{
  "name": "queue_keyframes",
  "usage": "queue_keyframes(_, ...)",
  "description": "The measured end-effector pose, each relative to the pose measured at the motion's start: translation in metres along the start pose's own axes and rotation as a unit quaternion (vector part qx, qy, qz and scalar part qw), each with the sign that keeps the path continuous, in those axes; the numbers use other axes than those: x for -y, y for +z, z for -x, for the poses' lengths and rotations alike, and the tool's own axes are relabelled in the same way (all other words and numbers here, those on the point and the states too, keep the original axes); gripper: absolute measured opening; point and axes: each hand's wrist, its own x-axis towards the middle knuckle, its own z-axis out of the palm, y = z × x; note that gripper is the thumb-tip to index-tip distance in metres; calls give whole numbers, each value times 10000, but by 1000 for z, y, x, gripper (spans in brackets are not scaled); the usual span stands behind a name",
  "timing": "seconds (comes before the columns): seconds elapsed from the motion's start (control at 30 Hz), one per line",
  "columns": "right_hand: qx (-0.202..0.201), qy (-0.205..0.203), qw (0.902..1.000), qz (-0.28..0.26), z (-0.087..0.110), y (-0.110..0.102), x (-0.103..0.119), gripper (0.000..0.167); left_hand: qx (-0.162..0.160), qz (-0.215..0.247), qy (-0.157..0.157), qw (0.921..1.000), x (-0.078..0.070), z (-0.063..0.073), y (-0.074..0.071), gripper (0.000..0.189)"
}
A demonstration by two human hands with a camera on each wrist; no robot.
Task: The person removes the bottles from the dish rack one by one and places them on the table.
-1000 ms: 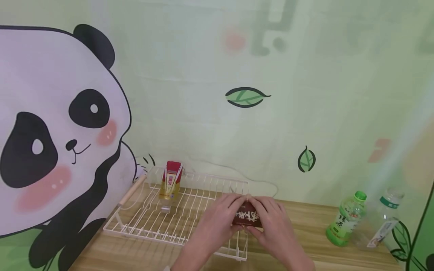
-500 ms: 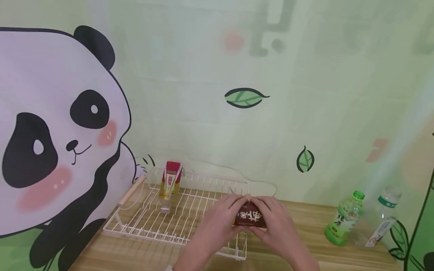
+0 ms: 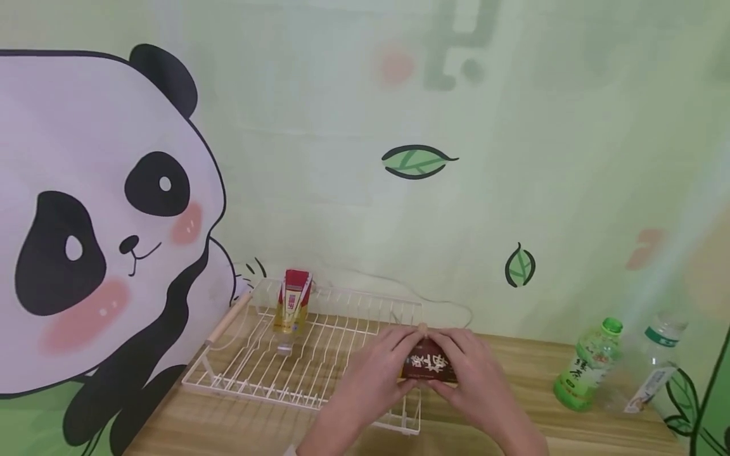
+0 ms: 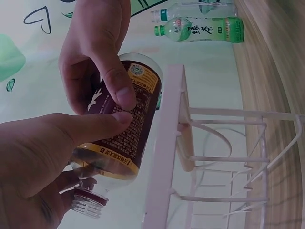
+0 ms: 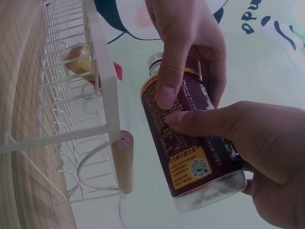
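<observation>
Both hands hold a clear plastic bottle [image 3: 429, 362] on its side in the air, by the right end of a white wire rack [image 3: 336, 342]. Its dark brown label [image 4: 128, 112] has gold bands. My left hand [image 3: 373, 364] grips the neck half, thumb on the label, and my right hand [image 3: 476, 367] grips the base half. The two thumbs lie close together on the label in both wrist views. An uncapped, threaded neck [image 4: 88, 202] sticks out past my left fingers. The clear base [image 5: 209, 193] shows beside my right palm. Fingers behind the bottle are partly hidden.
Inside the rack's left part, a small bottle with a red and gold label [image 3: 293, 304] leans. Wooden handles [image 3: 229, 318] sit at the rack's ends. A green tea bottle [image 3: 587, 367] and a clear bottle [image 3: 650, 370] stand at the table's right. A panda-print cloth hangs behind.
The bottle and my right hand have shifted slightly right, and more of the label shows between the hands. Both hands keep their hold. The head view has moved a little.
</observation>
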Motion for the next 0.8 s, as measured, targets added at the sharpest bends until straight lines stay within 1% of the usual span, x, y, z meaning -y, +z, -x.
queue_keyframes(0.1, -58, -18, 10000, 71, 2, -3, -1, 81, 60, -5, -3, 10000, -1, -1, -4, 88)
queue_keyframes(0.17, -159, 2, 9998, 120, 3, -6, -3, 81, 4, -33, 43, 10000, -1, -3, -9, 88)
queue_keyframes(0.23, -263, 9, 9995, 164, 4, -9, -5, 82, -120, -23, 101, 9999, -1, -5, -15, 88)
queue_keyframes(0.33, -333, 32, 9993, 176, 7, -12, -10, 83, -313, 233, 84, 9992, 0, -6, -26, 87)
queue_keyframes(0.4, -310, 43, 9994, 171, 8, -13, -13, 84, -316, 454, -21, 9985, 4, -4, -34, 88)
queue_keyframes(0.43, -288, 79, 9994, 175, 9, -14, -16, 84, -297, 569, -73, 9979, 7, -3, -38, 88)
queue_keyframes(0.5, -244, 159, 9994, 179, 10, -16, -21, 84, -157, 760, -231, 9967, 16, -2, -45, 89)
queue_keyframes(0.67, -66, 424, 9990, 103, 15, -29, -38, 84, 217, 1091, -584, 9921, 42, -2, -64, 90)
queue_keyframes(0.73, 16, 515, 9987, 35, 16, -35, -46, 83, 264, 1254, -742, 9890, 53, -2, -72, 90)
queue_keyframes(0.8, 81, 627, 9980, -48, 16, -41, -54, 82, 220, 1398, -895, 9859, 63, -3, -80, 88)
